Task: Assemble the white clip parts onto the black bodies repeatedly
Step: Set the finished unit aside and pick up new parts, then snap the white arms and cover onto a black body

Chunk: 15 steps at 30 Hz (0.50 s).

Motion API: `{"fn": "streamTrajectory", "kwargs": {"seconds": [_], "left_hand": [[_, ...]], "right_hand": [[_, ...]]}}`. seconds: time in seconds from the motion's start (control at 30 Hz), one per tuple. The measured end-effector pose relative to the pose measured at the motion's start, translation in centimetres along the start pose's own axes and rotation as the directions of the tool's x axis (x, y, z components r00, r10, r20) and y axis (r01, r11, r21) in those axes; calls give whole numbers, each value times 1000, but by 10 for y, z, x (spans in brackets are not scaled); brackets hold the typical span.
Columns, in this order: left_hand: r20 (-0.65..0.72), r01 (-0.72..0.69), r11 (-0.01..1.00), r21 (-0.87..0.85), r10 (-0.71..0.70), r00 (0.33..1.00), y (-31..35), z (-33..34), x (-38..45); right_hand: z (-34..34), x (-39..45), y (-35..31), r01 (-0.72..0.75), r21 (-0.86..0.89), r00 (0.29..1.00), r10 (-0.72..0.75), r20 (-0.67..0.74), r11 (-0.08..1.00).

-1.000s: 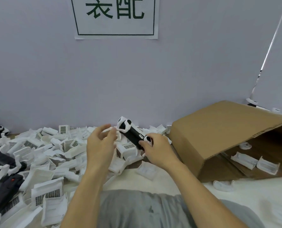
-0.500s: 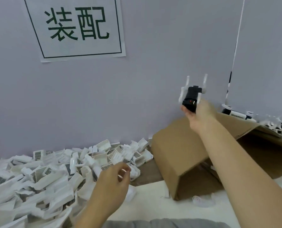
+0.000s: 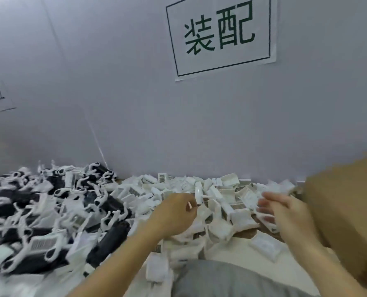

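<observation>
Both hands float over a big pile of white clip parts (image 3: 219,200). The left hand (image 3: 174,213) is curled. The right hand (image 3: 285,211), at 3 o'clock from it, is blurry. Black bodies (image 3: 112,239) lie at 9 o'clock.

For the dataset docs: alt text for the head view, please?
Two bare hands, left hand and blurred right hand, reach over a pile of white clips. Black bodies lie heaped at left, a cardboard box at right, a sign on the wall.

2 bare forearms with no sleeves, the left hand (image 3: 174,213) and right hand (image 3: 285,213) without gloves, rings or watch; a plain grey fabric garment (image 3: 232,279) covers the body at the bottom edge
</observation>
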<state>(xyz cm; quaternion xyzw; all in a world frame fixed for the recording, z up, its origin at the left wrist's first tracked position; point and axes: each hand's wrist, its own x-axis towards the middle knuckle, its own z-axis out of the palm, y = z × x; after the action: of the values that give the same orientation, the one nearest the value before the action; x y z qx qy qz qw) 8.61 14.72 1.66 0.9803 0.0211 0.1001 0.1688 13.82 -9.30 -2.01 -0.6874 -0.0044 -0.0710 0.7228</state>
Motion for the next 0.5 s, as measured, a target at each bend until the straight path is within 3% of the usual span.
{"fn": "streamTrajectory", "kwargs": {"seconds": [0.13, 0.33, 0.4, 0.5], "left_hand": [[-85, 122, 973, 196, -107, 991, -68, -37, -1], [-168, 379, 795, 473, -341, 925, -149, -83, 17], [-110, 414, 792, 448, -411, 905, -170, -94, 21], [17, 468, 842, 269, -490, 872, -188, -92, 21]], "right_hand": [[13, -2, 41, 111, -263, 992, -89, 94, 959], [3, 4, 52, 142, -294, 990, -129, 62, 945], [3, 4, 53, 127, -325, 992, -113, 63, 937], [3, 3, 52, 129, -345, 991, -110, 74, 930]]}}
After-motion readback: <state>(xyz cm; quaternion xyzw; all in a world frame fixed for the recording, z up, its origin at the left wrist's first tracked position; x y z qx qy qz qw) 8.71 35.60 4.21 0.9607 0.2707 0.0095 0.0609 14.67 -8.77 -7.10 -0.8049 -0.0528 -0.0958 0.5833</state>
